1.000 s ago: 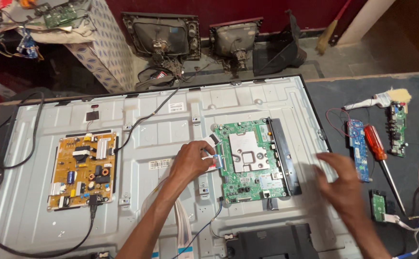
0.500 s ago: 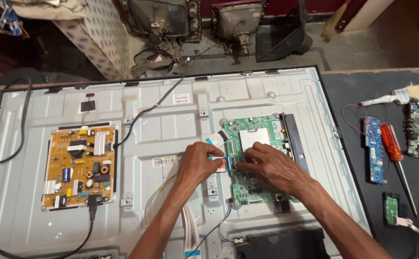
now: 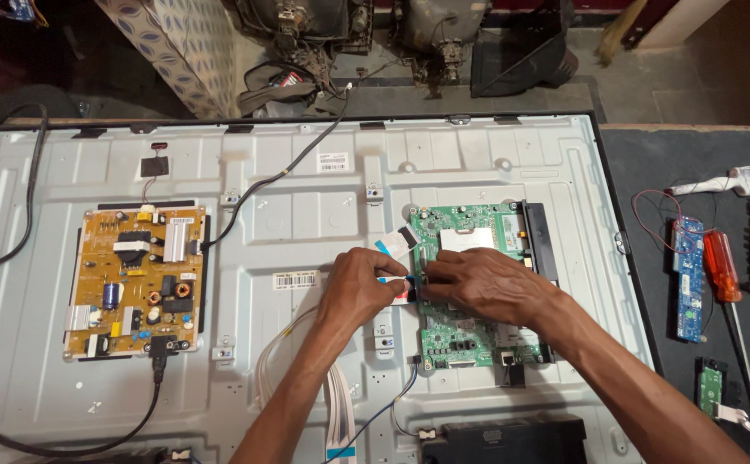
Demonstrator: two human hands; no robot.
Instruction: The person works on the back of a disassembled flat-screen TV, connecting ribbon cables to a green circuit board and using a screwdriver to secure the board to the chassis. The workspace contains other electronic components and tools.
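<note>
step: I'm at ribbon cable on green board | left hand pinches its blue tab, right hand fingers pressed at connector, hold unclear | next: needs straight, gentle motion

A dark mat covers the table on the right. Beyond the far edge lies a dusty grey floor, where two old picture tubes stand side by side next to a black casing and a tangle of cables. At far left hangs a white cloth with a blue pattern; the light is dim and warm.
</note>
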